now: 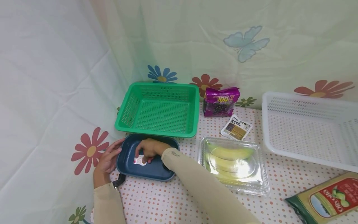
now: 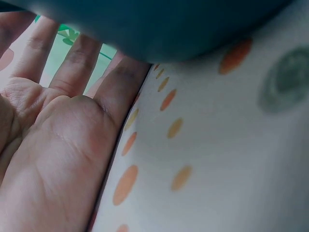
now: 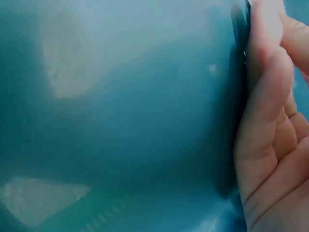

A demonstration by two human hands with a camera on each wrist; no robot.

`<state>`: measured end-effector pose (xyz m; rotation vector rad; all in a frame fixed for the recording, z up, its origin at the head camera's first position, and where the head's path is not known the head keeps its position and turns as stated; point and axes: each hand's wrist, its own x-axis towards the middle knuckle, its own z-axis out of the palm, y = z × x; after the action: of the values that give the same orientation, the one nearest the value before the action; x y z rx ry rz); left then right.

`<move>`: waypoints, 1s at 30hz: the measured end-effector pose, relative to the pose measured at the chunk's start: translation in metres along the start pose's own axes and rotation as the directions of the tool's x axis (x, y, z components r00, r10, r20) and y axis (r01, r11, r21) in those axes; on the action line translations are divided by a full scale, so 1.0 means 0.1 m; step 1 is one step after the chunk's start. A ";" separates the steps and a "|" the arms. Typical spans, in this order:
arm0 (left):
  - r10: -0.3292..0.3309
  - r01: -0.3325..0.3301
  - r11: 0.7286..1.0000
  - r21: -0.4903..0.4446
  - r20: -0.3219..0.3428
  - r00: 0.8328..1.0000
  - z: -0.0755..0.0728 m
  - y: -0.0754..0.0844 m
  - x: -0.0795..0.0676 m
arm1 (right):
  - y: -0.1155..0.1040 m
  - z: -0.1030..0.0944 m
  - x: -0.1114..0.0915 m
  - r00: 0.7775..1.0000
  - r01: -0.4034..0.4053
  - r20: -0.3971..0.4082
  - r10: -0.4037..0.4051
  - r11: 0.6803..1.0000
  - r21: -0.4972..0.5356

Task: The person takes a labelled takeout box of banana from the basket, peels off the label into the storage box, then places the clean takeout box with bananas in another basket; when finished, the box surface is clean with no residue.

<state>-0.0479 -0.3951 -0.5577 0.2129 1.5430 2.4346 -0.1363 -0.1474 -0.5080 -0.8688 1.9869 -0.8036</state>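
Observation:
A dark blue oblong basin [image 1: 127, 165] stands at the left on the dotted cloth. Inside it lies a small white packet [image 1: 139, 160] with red and pink print, flat near the basin floor. My right hand [image 1: 151, 148] reaches down into the basin and pinches this packet between bent fingers and thumb. The basin's blue wall [image 3: 135, 106] fills most of the right wrist view, beside the bent fingers. At the basin's left end, my left hand [image 1: 110, 158] rests against the rim with fingers extended. Its palm [image 2: 63, 140] faces the basin's underside curve [image 2: 159, 29] in the left wrist view.
A green basket [image 1: 156, 132] stands right behind the basin. Further right are a purple snack bag [image 1: 221, 102], a small flat pouch [image 1: 237, 128], bananas in a clear box [image 1: 232, 161], a white basket [image 1: 267, 124] and an Olivoila-labelled bag [image 1: 327, 199]. Printed cloth walls rise behind and left.

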 end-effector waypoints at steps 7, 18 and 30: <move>-0.015 0.015 1.000 0.005 -0.008 1.000 0.01 0.01 0.00 | 0.00 -0.01 -0.01 1.000 -0.028 -0.004 0.028 0.999 -0.031; -0.004 0.005 1.000 0.026 -0.016 1.000 0.00 0.00 0.01 | 0.01 -0.02 0.01 0.998 -0.040 0.045 0.044 0.996 -0.081; -0.024 0.026 0.999 0.044 -0.051 0.998 0.03 0.02 -0.01 | -0.04 -0.03 -0.10 0.997 -0.072 -0.003 0.074 0.963 -0.261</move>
<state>-0.0467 -0.3935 -0.5550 0.1407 1.6126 2.4060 -0.1329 -0.1408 -0.4989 -0.9397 2.1372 -0.5022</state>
